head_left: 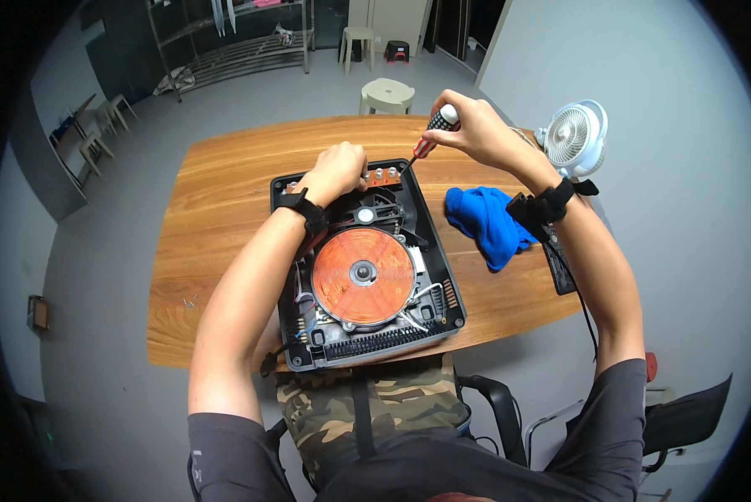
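Note:
An opened black cooktop housing (439,276) lies on the wooden table (225,209), with a round copper coil (363,276) in its middle. My left hand (338,170) rests on the far edge of the housing, fingers pressed by a small brown circuit board (384,176). My right hand (474,127) grips a screwdriver (432,132) with a red, black and white handle. Its shaft slants down and left, and the tip meets the circuit board at the housing's far edge. Both wrists wear black straps.
A crumpled blue cloth (486,219) lies right of the housing. A small white fan (574,138) stands at the table's right far corner, a black cable running along that edge. A pale stool (387,94) sits beyond the table, metal shelving further back.

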A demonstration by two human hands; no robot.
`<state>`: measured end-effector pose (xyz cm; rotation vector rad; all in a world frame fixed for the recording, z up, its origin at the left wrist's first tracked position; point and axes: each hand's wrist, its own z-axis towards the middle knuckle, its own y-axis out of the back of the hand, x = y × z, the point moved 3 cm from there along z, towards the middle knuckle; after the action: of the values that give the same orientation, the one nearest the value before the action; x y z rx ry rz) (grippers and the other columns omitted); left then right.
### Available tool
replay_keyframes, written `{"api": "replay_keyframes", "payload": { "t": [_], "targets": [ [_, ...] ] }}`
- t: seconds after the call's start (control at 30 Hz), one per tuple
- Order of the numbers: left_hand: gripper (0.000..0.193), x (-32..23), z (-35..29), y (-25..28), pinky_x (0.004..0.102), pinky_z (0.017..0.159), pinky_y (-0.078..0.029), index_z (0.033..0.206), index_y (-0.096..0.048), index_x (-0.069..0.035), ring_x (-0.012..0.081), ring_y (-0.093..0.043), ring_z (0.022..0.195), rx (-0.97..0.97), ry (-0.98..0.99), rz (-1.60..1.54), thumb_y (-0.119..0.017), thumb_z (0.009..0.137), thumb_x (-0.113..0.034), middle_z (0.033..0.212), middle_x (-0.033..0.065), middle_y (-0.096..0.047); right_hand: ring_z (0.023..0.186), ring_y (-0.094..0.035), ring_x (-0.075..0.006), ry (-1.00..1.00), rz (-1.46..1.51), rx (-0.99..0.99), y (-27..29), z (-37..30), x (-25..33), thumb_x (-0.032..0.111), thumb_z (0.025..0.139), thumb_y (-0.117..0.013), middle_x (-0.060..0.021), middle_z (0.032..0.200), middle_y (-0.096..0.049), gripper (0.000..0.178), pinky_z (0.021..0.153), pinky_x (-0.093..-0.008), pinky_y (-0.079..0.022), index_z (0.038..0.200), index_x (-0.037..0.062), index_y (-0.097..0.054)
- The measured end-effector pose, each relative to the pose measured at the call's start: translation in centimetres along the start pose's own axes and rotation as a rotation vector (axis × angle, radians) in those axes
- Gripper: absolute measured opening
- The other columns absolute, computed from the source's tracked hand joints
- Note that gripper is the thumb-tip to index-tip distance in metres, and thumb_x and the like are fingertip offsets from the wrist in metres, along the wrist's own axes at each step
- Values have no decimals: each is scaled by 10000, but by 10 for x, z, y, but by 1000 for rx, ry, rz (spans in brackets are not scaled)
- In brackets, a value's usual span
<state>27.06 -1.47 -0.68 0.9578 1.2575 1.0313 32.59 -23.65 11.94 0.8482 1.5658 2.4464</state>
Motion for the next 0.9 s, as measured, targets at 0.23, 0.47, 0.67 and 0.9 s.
{"api": "replay_keyframes", "payload": {
  "t": [0.23,0.47,0.67,0.9],
  "targets": [
    [293,-1,5,-2,429,830,-572,923,-794,-68,345,-725,947,2,0,45,-907,668,-158,944,161,-760,901,-762,-311,-1,-16,29,-5,3,-4,221,910,-778,-216,894,-749,352,805,-370,-584,1046,-38,-582],
    [281,1,6,-2,423,822,-574,907,-792,-67,335,-728,933,8,16,40,-907,668,-158,929,154,-762,906,-758,-310,10,-33,29,-6,6,-3,239,905,-784,-214,908,-747,364,798,-377,-583,1048,-33,-588],
    [284,0,5,-2,425,816,-574,908,-789,-65,330,-729,933,4,4,33,-907,668,-158,926,151,-762,816,-699,-203,2,-62,10,-9,7,-7,277,914,-785,-147,858,-706,364,738,-350,-553,1074,4,-604],
    [297,1,7,-4,428,821,-570,913,-788,-64,337,-726,943,3,-3,45,-913,665,-169,930,155,-761,844,-716,-249,27,-92,31,-8,9,-3,284,906,-789,-174,885,-717,383,755,-366,-561,1074,-3,-600]
  ]
}}
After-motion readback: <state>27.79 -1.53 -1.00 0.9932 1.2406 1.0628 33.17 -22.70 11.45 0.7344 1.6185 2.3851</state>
